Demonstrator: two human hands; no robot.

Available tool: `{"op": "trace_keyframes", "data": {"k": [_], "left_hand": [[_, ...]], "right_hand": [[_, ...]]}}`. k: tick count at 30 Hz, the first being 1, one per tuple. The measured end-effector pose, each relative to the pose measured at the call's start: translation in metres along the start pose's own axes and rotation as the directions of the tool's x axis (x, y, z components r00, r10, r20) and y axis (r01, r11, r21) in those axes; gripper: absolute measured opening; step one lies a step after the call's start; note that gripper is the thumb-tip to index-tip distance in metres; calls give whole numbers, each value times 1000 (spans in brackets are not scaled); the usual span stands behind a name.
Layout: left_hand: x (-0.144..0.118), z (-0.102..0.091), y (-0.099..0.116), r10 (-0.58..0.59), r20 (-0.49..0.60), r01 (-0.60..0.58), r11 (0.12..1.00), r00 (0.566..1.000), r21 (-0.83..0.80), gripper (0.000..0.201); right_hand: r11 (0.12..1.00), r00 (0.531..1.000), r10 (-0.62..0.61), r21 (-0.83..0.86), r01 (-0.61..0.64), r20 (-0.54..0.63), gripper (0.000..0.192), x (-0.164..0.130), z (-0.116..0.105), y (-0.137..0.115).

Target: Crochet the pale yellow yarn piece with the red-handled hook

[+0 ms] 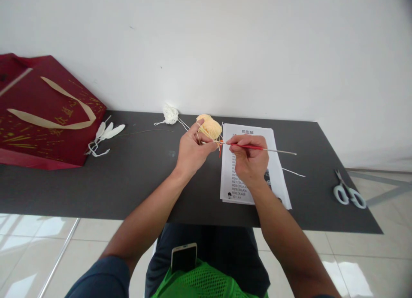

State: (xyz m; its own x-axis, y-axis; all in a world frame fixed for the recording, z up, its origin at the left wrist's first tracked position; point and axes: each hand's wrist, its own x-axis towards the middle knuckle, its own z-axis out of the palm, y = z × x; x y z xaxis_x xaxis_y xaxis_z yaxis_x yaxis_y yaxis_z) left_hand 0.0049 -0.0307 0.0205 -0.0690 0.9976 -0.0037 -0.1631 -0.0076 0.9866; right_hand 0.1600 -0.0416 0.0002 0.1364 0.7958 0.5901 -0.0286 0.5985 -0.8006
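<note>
My left hand (192,149) holds a round pale yellow crochet piece (210,126) above the dark table (135,178), with yarn looped over its fingers. My right hand (249,156) grips a red-handled crochet hook (262,149), its tip at the piece's lower edge and its metal shaft pointing right. Under the right hand lies a printed pattern sheet (249,137). A small bundle of white yarn (170,114) sits near the wall, with a strand running toward my left hand.
A dark red gift bag (45,113) with beige handles lies at the left, white feather-like pieces (107,133) beside it. White-handled scissors (347,193) rest near the table's right edge. A phone (184,257) lies in my lap. Tiled floor surrounds the table.
</note>
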Motion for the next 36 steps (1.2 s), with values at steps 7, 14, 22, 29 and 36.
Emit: {"op": "trace_keyframes", "data": {"k": [7,14,22,29,36], "left_hand": [[-8,2,-6,199,-72,-181,963,977,201,75],[-4,-3,-1,100,30,-98,994,995,-41,72],[-1,-1,0,41,98,-15,967,994,-255,64],[-4,0,-1,70,54,-55,971,996,-232,50],[-4,2,-1,108,27,-100,972,994,-214,47]], "right_hand": [[998,998,54,-31,-55,-14,16,-7,3,-1],[944,964,265,212,-254,-24,27,3,3,-6],[830,905,425,388,-401,26,33,8,1,-4],[739,840,543,482,-471,-13,26,3,15,-5],[719,815,576,508,-474,-55,23,0,20,-6]]}}
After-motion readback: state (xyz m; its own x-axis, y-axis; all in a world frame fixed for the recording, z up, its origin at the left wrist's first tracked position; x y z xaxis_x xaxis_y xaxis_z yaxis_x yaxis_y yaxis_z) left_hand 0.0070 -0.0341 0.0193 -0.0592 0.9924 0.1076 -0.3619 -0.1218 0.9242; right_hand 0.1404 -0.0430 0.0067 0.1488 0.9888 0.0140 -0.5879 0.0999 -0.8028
